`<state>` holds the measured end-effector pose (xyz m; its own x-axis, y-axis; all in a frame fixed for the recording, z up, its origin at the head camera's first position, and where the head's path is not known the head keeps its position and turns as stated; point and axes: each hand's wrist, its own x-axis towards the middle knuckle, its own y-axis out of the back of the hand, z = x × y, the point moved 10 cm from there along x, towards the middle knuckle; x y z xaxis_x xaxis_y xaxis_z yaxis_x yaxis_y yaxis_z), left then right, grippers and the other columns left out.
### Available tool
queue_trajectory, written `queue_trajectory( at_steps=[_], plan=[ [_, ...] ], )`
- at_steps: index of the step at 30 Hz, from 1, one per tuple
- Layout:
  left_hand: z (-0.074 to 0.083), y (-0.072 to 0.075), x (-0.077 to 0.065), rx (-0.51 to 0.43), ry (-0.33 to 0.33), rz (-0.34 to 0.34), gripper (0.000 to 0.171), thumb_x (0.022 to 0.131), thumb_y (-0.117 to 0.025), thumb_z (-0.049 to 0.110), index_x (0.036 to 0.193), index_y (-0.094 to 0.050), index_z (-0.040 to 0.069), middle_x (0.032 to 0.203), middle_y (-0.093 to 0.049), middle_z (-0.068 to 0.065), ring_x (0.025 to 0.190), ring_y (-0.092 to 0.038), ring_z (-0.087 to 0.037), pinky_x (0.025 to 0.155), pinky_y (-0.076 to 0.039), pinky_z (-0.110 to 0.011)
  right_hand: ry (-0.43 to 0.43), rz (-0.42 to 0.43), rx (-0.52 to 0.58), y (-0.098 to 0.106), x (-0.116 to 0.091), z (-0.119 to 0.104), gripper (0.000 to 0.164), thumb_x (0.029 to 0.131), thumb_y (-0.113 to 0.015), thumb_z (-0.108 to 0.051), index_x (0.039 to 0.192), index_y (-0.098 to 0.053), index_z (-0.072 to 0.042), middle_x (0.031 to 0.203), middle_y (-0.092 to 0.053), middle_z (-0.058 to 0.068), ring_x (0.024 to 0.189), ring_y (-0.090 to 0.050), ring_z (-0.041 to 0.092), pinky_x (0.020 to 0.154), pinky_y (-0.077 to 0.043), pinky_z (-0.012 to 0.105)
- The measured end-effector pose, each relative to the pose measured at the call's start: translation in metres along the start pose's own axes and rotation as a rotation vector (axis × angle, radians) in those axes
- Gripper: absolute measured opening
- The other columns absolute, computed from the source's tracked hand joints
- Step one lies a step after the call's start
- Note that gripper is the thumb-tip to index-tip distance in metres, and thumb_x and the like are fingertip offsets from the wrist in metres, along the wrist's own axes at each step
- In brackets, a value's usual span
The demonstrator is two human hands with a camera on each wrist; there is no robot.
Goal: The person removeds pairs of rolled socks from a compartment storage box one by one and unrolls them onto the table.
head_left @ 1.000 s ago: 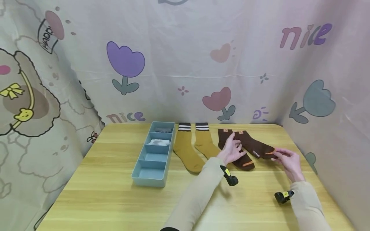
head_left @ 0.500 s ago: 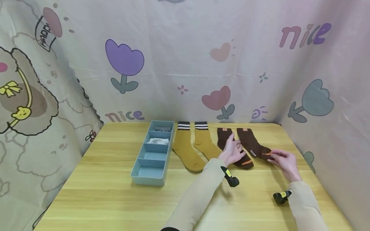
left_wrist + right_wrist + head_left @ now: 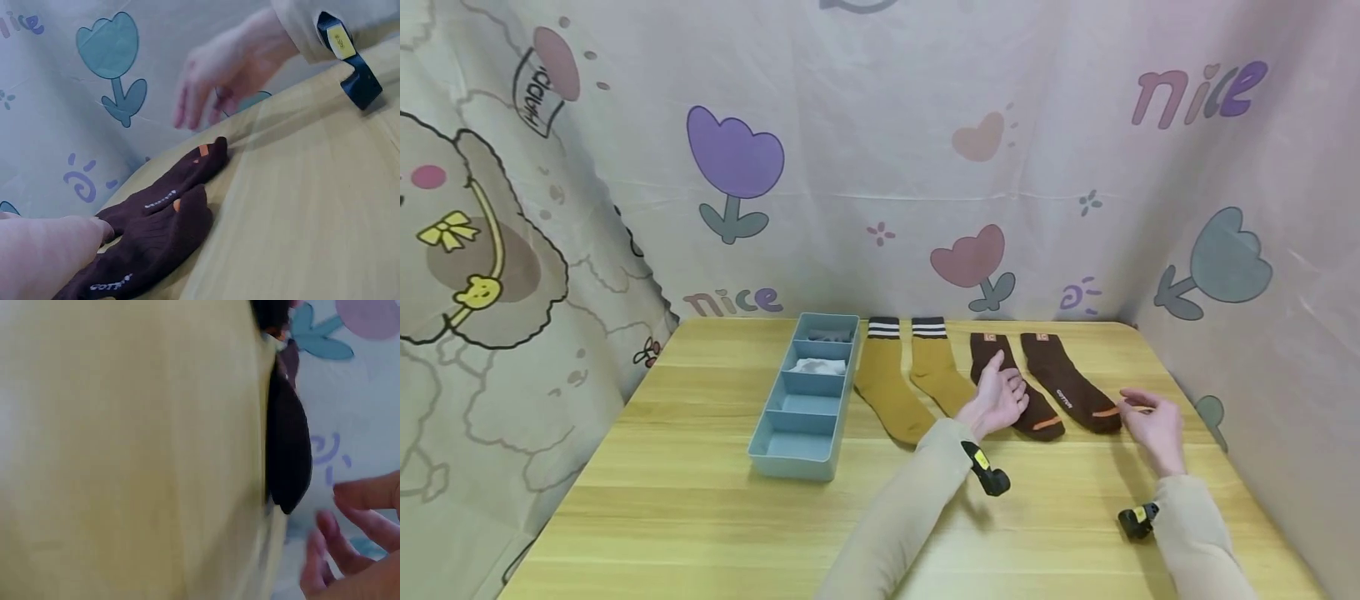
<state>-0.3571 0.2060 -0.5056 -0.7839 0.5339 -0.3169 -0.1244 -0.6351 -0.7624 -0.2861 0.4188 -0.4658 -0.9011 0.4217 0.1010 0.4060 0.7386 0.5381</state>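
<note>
Two brown socks with orange stripes lie side by side on the table. My left hand (image 3: 997, 402) is at the left brown sock (image 3: 1039, 414), palm partly turned up and fingers loosely bent; its thumb side also shows in the left wrist view, by that sock. The right brown sock (image 3: 1070, 387) lies flat with its toe towards my right hand (image 3: 1157, 427). In the left wrist view the right hand (image 3: 231, 69) hovers above the sock's toe, apart from it. The right wrist view shows loosely spread fingers (image 3: 369, 494) holding nothing, near a dark sock (image 3: 289, 444).
Two mustard socks (image 3: 891, 392) with striped cuffs lie left of the brown ones. Beside them stands a blue-grey divided box (image 3: 793, 467), with a dark grey folded item and a white one in its two far compartments. A printed curtain (image 3: 865, 167) hangs behind the table.
The right brown sock has swung away from the left one and now lies flat, roughly parallel to it. My right hand has let go of its toe. The left hand has barely moved.
</note>
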Motion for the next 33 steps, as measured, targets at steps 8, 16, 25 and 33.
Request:
queue_trajectory(
  at_steps=[8,16,25,33],
  plan=[
    [-0.002,0.005,-0.004,0.042,-0.007,0.0,0.088,0.103,-0.032,0.052,0.157,-0.001,-0.01,0.167,0.007,-0.026,0.157,0.006,-0.037,0.131,0.0,-0.045,0.256,-0.2,-0.333,-0.049,-0.012,-0.041,0.046,0.093,-0.069,-0.023,0.125,-0.062,0.01,0.12,-0.065,0.035,0.096,-0.067,0.037,0.085,-0.054,0.042],
    [-0.002,0.013,0.005,0.059,-0.019,0.007,0.084,0.105,-0.028,0.052,0.158,-0.003,-0.008,0.168,0.005,-0.025,0.158,0.006,-0.036,0.13,0.002,-0.046,0.373,-0.342,-0.428,-0.085,-0.013,-0.049,0.07,0.084,-0.078,-0.032,0.131,-0.055,0.014,0.135,-0.055,0.038,0.125,-0.048,0.058,0.104,-0.032,0.068],
    [0.007,0.012,0.011,0.071,-0.044,0.017,0.084,0.104,-0.028,0.054,0.159,-0.006,-0.006,0.168,0.003,-0.023,0.158,0.004,-0.036,0.131,0.0,-0.046,0.368,-0.353,-0.425,-0.094,-0.004,-0.053,0.07,0.084,-0.078,-0.029,0.13,-0.053,0.016,0.135,-0.05,0.042,0.126,-0.044,0.059,0.107,-0.028,0.067],
    [0.01,0.006,0.006,0.051,-0.027,-0.012,0.085,0.104,-0.028,0.056,0.159,-0.007,-0.005,0.169,0.0,-0.021,0.158,0.001,-0.034,0.131,-0.003,-0.043,0.388,-0.305,-0.39,-0.084,-0.004,-0.055,0.062,0.084,-0.078,-0.024,0.127,-0.056,0.014,0.131,-0.057,0.038,0.124,-0.049,0.055,0.106,-0.03,0.066]
  ],
)
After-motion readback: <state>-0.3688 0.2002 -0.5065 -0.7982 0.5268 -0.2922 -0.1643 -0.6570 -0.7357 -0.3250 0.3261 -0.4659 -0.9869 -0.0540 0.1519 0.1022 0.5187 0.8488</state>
